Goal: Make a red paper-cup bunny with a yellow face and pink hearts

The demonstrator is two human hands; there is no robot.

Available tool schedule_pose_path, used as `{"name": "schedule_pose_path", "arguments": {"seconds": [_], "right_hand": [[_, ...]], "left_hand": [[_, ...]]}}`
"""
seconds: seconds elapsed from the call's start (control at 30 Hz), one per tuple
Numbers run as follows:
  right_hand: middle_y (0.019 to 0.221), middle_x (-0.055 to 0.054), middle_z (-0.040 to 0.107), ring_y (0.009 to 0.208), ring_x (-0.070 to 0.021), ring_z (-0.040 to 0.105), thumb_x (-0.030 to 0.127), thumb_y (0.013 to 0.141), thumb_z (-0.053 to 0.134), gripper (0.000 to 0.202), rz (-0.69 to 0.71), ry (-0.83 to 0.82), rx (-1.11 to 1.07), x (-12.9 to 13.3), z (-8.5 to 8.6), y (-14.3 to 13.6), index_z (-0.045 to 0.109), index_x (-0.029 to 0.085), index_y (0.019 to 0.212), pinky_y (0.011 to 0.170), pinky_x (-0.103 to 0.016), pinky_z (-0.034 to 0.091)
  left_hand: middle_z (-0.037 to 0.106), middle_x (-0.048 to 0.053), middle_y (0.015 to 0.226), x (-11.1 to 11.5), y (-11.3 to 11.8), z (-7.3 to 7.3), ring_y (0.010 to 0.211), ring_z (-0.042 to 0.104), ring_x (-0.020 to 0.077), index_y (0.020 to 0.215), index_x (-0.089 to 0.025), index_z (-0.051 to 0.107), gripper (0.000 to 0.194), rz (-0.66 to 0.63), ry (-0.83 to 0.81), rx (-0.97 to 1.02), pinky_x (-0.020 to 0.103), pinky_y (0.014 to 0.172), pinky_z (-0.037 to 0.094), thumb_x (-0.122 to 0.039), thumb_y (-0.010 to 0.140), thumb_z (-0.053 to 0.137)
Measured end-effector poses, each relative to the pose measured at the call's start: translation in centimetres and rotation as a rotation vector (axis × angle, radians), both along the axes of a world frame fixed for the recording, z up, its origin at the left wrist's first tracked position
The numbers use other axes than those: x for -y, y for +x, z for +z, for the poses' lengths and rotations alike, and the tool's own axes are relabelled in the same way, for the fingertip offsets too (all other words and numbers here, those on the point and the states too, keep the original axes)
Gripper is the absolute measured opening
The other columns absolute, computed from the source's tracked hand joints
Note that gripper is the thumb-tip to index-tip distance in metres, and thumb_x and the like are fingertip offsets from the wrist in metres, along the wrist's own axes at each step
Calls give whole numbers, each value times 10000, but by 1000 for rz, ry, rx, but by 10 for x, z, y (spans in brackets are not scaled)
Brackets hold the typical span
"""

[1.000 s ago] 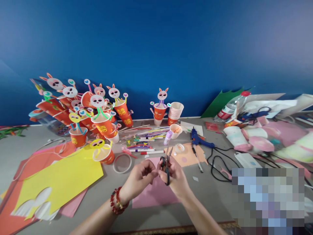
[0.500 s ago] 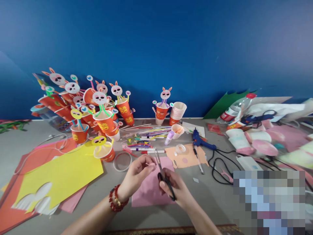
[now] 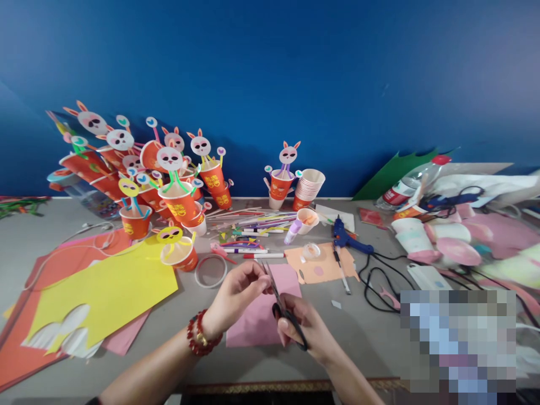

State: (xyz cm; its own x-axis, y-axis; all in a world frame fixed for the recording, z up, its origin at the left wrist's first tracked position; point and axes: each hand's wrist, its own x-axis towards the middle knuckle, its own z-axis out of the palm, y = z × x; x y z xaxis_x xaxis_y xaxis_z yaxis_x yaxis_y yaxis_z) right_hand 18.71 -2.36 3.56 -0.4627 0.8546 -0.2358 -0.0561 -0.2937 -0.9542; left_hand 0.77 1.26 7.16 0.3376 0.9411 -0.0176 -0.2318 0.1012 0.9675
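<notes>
Black-handled scissors [image 3: 273,287] are in my right hand [image 3: 310,329], fingers through the loops and blades pointing away, slightly apart. My left hand [image 3: 238,295] is closed in a pinch right beside the blades. What sits between its fingertips is too small to make out. Beneath both hands lies a sheet of pink paper [image 3: 248,329]. A roll of tape [image 3: 211,271] rests just beyond my left hand. Farther out is an orange paper sheet [image 3: 337,259] with holes cut in it, bearing a small clear lid-like piece [image 3: 311,251].
Red paper cups with rabbit faces [image 3: 176,205] crowd the back left. Yellow paper [image 3: 126,292] lies left over red sheets. Pens and a glue stick [image 3: 293,232] lie mid-table. A blue glue gun [image 3: 350,239] trails black cable at right, near a bottle [image 3: 399,191] and pink-white cups.
My left fingertips and the scissor blades have come closer together. The whole view has shifted slightly, with the table items sitting a little higher.
</notes>
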Motion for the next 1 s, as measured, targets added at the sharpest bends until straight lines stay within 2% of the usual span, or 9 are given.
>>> {"name": "schedule_pose_path", "arguments": {"seconds": [0.6, 1.0], "right_hand": [[449, 67, 499, 381, -83, 425, 742, 652, 685, 586, -4, -6, 13, 1, -4, 3, 440, 212, 695, 414, -198, 278], [458, 80, 470, 362, -67, 421, 713, 651, 713, 584, -8, 3, -1, 0, -6, 3, 411, 213, 670, 395, -185, 250]], "left_hand": [[601, 25, 745, 0, 2, 2, 723, 572, 151, 780, -162, 564, 258, -4, -4, 8, 286, 710, 478, -388, 859, 661], [613, 17, 749, 0, 1, 1, 726, 575, 138, 786, -156, 571, 199, -23, -18, 75, 275, 720, 473, -310, 864, 669]]}}
